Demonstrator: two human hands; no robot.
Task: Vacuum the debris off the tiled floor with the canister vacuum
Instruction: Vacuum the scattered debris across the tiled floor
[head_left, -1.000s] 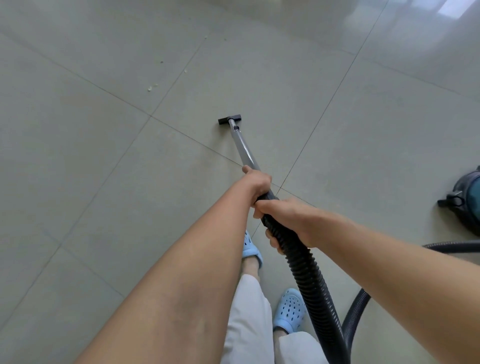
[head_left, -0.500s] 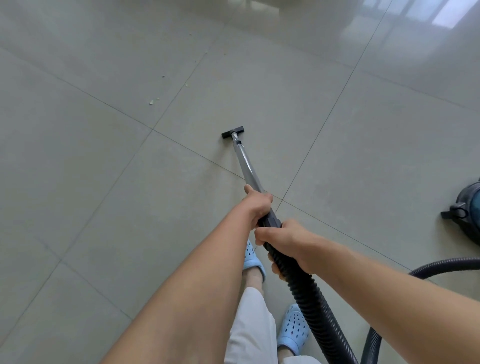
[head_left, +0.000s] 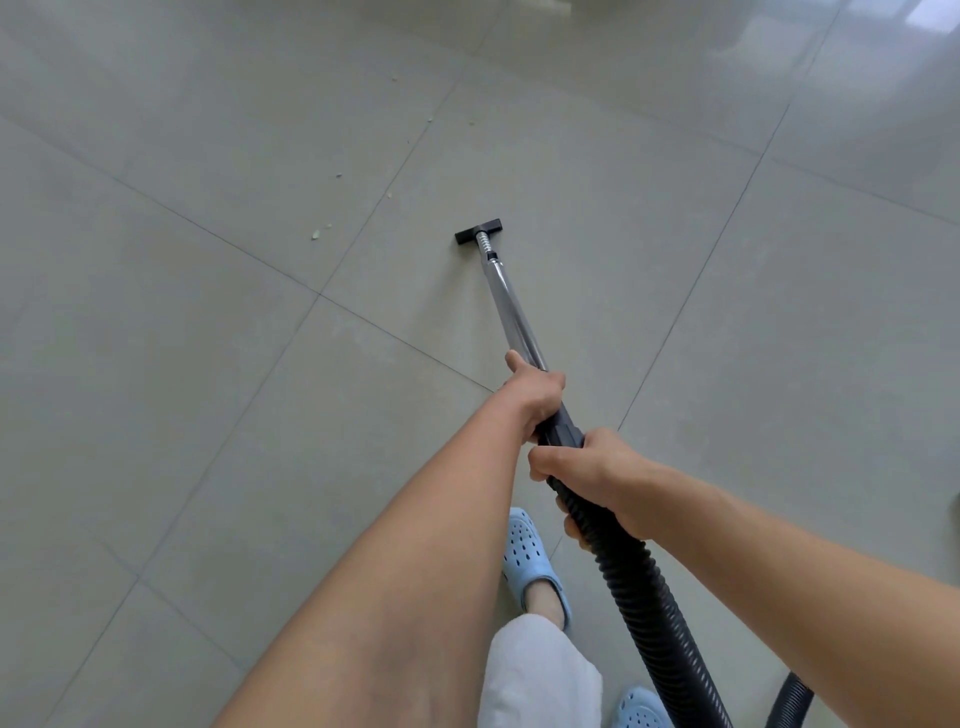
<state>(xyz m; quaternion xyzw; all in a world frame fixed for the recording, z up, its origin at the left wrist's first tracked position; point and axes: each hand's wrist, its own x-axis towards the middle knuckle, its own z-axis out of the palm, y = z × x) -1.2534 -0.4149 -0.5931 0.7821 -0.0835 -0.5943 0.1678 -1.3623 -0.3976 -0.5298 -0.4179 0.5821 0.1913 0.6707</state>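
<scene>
— Where is the vacuum's small black T-shaped floor nozzle (head_left: 479, 232)?

— Flat on the pale grey tiled floor (head_left: 156, 415), right of a few pale crumbs of debris (head_left: 320, 232).

— And the hands?

— The left hand (head_left: 537, 397) grips the shiny metal wand (head_left: 511, 312) at its black collar; the right hand (head_left: 597, 480) is wrapped round the black ribbed hose (head_left: 644, 603) just behind. Pale blue perforated clogs (head_left: 535, 561) show below.

One vacuum wand (head_left: 511, 306), one floor nozzle (head_left: 479, 232), one ribbed hose (head_left: 644, 603), two hands (left hand (head_left: 535, 397), right hand (head_left: 597, 475)), two blue clogs (head_left: 535, 561), several crumbs (head_left: 321, 232).
</scene>
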